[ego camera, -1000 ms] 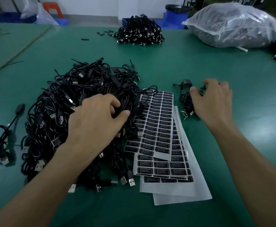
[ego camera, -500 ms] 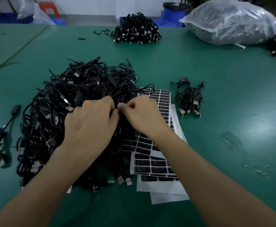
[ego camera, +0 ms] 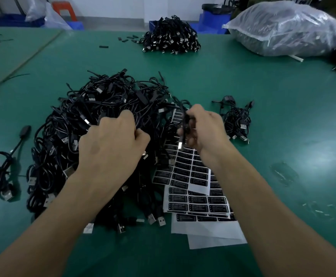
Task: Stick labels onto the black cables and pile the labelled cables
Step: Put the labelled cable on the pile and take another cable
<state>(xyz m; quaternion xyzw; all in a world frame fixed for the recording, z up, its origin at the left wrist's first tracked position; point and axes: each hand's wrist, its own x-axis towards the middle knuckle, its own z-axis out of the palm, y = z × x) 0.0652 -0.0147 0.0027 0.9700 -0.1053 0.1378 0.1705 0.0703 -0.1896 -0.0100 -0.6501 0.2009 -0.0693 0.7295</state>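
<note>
Right hand (ego camera: 205,128) lifted, pinching cable (ego camera: 183,118); left hand (ego camera: 111,144) grips pile (ego camera: 103,100)

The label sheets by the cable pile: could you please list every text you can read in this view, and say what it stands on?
"LED CONTROLLER": top line of each black label on the white label sheets.
Smaller lines under it on each label: too blurred to read.
Labels higher up the sheets, nearer the hands: too blurred to read.
Cable pile and plastic bag: no readable text.
</note>
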